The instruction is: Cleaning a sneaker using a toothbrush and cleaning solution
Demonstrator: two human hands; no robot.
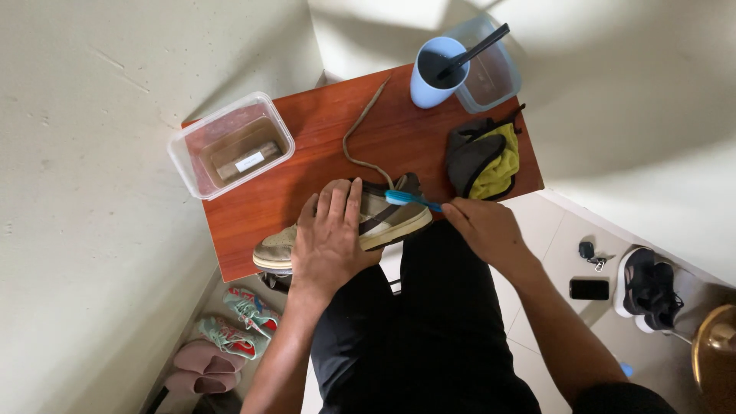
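Observation:
A tan and brown sneaker point(387, 218) lies on its side at the near edge of a small reddish wooden table point(322, 138). My left hand point(330, 238) presses flat over its middle and grips it. My right hand point(483, 230) holds a blue toothbrush point(410, 200), whose head touches the heel end of the sneaker. A brown shoelace point(360, 130) trails from the sneaker up across the table.
A clear plastic tub point(230, 144) of murky water sits at the table's left corner. A blue cup point(435, 73) with a dark brush and another clear tub point(491, 69) stand at the back. A grey and yellow cloth point(484, 157) lies right. Shoes, a phone and keys lie on the floor.

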